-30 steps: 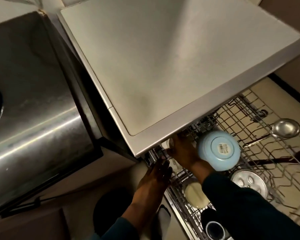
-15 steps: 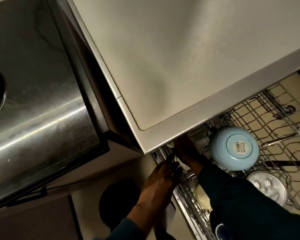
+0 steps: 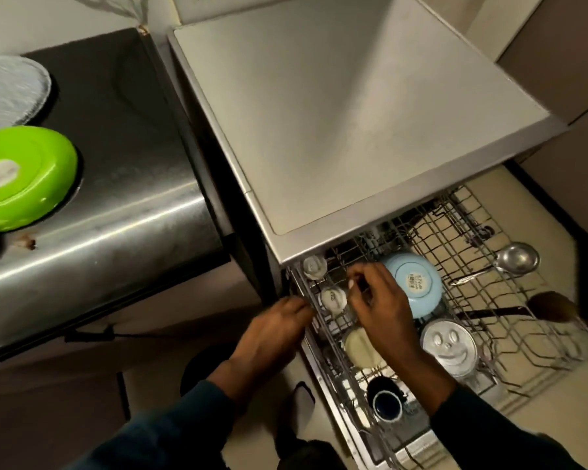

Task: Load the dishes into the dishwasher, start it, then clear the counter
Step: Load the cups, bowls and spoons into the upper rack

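On the steel counter [image 3: 123,212] at far left sits a green lid [image 3: 21,178]. Our left hand [image 3: 272,334] rests, fingers together, on the left edge of the pulled-out dishwasher rack [image 3: 489,334]. Our right hand [image 3: 381,310] hovers over small upturned cups [image 3: 333,298], fingers curled, pinching nothing we can make out. Just beside it, a blue bowl [image 3: 418,283] lies upside down, then a ladle [image 3: 513,259].
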Available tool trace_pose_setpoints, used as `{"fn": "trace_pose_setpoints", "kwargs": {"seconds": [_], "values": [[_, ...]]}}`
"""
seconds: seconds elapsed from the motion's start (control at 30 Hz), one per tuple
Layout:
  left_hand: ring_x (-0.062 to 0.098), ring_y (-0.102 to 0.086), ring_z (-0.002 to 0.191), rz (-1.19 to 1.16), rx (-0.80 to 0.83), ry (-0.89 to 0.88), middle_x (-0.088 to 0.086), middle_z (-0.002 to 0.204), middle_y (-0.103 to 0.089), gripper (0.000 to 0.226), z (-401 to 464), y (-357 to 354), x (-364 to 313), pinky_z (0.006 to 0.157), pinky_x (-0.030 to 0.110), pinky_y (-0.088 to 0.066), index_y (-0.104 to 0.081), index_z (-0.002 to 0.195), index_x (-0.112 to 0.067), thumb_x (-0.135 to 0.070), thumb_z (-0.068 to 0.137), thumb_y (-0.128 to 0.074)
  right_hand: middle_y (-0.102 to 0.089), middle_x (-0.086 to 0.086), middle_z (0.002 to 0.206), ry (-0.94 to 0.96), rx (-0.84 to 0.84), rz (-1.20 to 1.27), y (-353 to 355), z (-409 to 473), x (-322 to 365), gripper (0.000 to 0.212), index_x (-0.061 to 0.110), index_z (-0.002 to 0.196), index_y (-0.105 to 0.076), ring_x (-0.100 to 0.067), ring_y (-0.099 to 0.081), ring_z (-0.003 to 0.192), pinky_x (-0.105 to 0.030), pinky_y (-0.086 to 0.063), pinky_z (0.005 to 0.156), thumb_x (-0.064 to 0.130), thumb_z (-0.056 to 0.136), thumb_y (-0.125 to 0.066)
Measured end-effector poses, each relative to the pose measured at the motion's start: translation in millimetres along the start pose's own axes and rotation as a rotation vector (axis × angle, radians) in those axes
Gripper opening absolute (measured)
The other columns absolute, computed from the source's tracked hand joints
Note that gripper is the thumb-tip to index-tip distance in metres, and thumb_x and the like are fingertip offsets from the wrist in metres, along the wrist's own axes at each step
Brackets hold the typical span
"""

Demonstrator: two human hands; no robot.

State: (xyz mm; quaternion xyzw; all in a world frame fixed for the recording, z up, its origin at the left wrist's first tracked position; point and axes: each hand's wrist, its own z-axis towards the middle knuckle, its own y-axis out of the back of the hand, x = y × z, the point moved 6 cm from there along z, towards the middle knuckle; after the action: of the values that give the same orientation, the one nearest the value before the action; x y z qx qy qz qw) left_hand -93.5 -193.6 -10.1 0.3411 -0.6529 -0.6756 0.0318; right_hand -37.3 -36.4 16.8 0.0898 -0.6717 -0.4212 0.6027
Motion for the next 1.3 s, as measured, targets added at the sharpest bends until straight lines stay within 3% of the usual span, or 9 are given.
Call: {"fn": "trace_pose_setpoints", "kwargs": {"seconds": [0.1,0.2,0.37,0.5,0.57,0.7,0.9,1.07,1.3], "values": [[0.018,-0.056,0.107,-0.019,-0.089,0.043,-0.005,0.121,-0.054,0.031,-19,40,4,0.080,0.033,-0.051,-0.052,0.124,-0.027,-0.022,0.094,-0.046,-0.068,0.007,0.100,-0.013,0.065,0.070,15,-1,28,0.021,0.020,0.112,-0.061,-0.006,-0.063,0.089,-0.026,-0.054,0.075,0.013,0.092,-0.062],[0.018,-0.059,0.099,-0.023,-0.202,0.059,-0.006,0.112,-0.058,0.029,-38,71,11,0.074,0.034,-0.052,-0.053,0.121,-0.028,-0.023,0.093,-0.050,-0.069,0.010,0.098,0.062,0.096,0.102,19,3,58,0.019,0.020,0.110,-0.064,-0.002,-0.064,0.090,-0.030,-0.055,0.077,0.013,0.092,-0.062],[0.017,-0.057,0.098,-0.039,-0.336,0.141,-0.006,0.106,-0.055,0.021,-79,111,26,0.073,0.032,-0.049,-0.058,0.109,-0.023,-0.019,0.089,-0.051,-0.067,0.012,0.096,0.199,0.153,0.141,5,2,117,0.019,0.022,0.108,-0.064,-0.002,-0.063,0.089,-0.019,-0.051,0.075,0.012,0.093,-0.063],[0.010,-0.050,0.086,-0.055,-0.488,0.262,-0.005,0.104,-0.049,0.013,-127,150,44,0.062,0.019,-0.037,-0.055,0.102,-0.020,-0.020,0.089,-0.054,-0.067,0.011,0.093,0.343,0.236,0.187,-20,-2,181,0.019,0.020,0.109,-0.065,-0.005,-0.063,0.087,-0.010,-0.045,0.072,0.012,0.092,-0.064],[0.013,-0.050,0.083,-0.076,-0.559,0.332,-0.003,0.100,-0.047,0.010,-149,169,60,0.058,0.024,-0.039,-0.053,0.097,-0.018,-0.019,0.088,-0.057,-0.067,0.008,0.091,0.400,0.265,0.204,-32,-3,212,0.020,0.019,0.109,-0.066,-0.006,-0.063,0.085,-0.012,-0.046,0.072,0.011,0.091,-0.065],[0.020,-0.057,0.081,-0.112,-0.718,0.443,-0.004,0.095,-0.047,0.012,-202,211,112,0.064,0.041,-0.049,-0.049,0.089,-0.020,-0.021,0.085,-0.060,-0.067,0.004,0.089,0.511,0.335,0.236,-69,0,273,0.022,0.018,0.110,-0.066,-0.010,-0.064,0.082,-0.021,-0.050,0.074,0.010,0.089,-0.067],[0.016,-0.059,0.089,-0.076,-0.889,0.603,-0.004,0.102,-0.052,0.014,-277,274,199,0.075,0.028,-0.046,-0.059,0.098,-0.018,-0.020,0.085,-0.064,-0.065,0.007,0.087,0.640,0.380,0.230,-132,19,354,0.025,0.024,0.108,-0.065,-0.012,-0.062,0.078,-0.020,-0.048,0.073,0.010,0.088,-0.069],[0.013,-0.059,0.084,-0.091,-0.997,0.713,-0.003,0.105,-0.055,0.019,-325,317,283,0.073,0.001,-0.035,-0.061,0.103,-0.014,-0.011,0.085,-0.066,-0.065,0.009,0.091,0.721,0.445,0.194,-208,48,425,0.028,0.023,0.115,-0.062,-0.013,-0.063,0.077,-0.033,-0.053,0.074,0.019,0.088,-0.068],[0.017,-0.057,0.086,-0.072,-1.083,0.823,0.005,0.106,-0.057,0.022,-366,370,413,0.071,0.012,-0.034,-0.061,0.106,-0.012,-0.010,0.084,-0.066,-0.063,-0.001,0.105,0.948,0.471,0.110,-346,104,546,0.041,0.012,0.123,-0.058,-0.015,-0.061,0.096,-0.033,-0.049,0.086,0.024,0.085,-0.066]]}}
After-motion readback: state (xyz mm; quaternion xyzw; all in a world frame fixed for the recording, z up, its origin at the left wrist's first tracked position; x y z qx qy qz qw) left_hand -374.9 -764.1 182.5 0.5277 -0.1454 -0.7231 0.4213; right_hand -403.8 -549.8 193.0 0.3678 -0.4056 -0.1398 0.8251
